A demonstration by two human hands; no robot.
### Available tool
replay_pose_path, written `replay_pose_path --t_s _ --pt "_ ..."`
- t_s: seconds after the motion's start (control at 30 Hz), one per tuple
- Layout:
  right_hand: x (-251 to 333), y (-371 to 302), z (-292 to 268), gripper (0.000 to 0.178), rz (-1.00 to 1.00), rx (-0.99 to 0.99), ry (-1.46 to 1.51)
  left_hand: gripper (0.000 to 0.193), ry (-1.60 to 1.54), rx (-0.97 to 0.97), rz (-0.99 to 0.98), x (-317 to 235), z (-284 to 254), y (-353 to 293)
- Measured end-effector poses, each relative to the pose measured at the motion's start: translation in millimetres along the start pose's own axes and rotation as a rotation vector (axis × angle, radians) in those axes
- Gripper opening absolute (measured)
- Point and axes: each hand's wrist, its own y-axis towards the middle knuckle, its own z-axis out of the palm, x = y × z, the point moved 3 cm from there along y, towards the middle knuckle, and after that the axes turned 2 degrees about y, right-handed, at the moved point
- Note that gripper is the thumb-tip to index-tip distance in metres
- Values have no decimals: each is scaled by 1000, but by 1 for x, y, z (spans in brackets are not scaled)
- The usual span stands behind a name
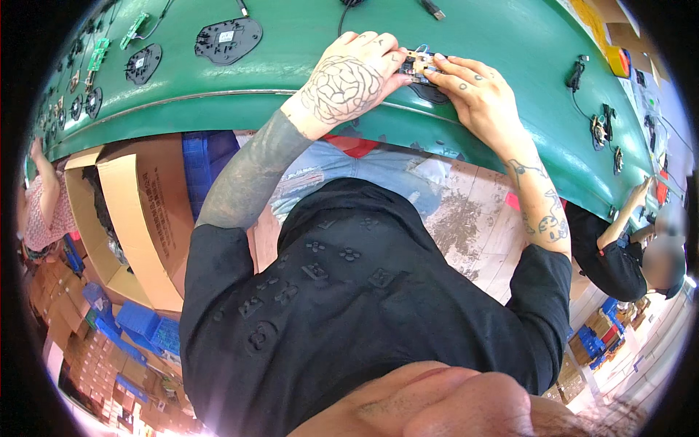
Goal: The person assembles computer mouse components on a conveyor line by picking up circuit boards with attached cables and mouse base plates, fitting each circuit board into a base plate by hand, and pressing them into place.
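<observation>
Both hands meet at the front edge of the green work surface point(306, 73), around a small circuit board point(418, 64) with tan and dark parts and thin wires. My left hand point(349, 80) pinches its left side between thumb and fingers. On its right side the fingers of my right hand point(477, 91) are closed, with fingertips pressing on the board. Just under my right fingers shows the edge of a black plastic base point(429, 93), mostly hidden by hands and board. Whether the board is seated in that base I cannot tell.
Black mouse-like base plates point(228, 41), green circuit boards point(99, 54) and cables point(575, 76) lie along the surface. A USB plug point(434, 9) lies beyond my hands. An open cardboard box point(138, 218) stands below at left. Other people work at far left and right point(619, 251).
</observation>
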Motion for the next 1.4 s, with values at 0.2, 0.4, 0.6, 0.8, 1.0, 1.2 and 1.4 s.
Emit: replay_pose_path --t_s 0.2,0.4,0.6,0.8,1.0,1.2,1.4 --pt "-7 -5 3 37 37 -5 0 39 -134 12 -27 8 10 13" --pt "-8 -9 13 45 62 -121 8 46 -330 -1 -123 18 23 13" --pt "-15 -8 9 32 155 -98 365 46 -250 66 -140 14 21 15" --pt "-29 -3 1 23 350 -160 475 43 -210 -115 -110 17 6 4" --pt "-27 7 -3 18 346 -43 350 20 -80 -18 -47 28 2 -5" --pt "-28 7 -6 19 356 -22 296 8 -76 -61 10 20 5 -1" --pt "-30 0 -1 19 304 -90 290 6 14 -79 -1 14 13 5"
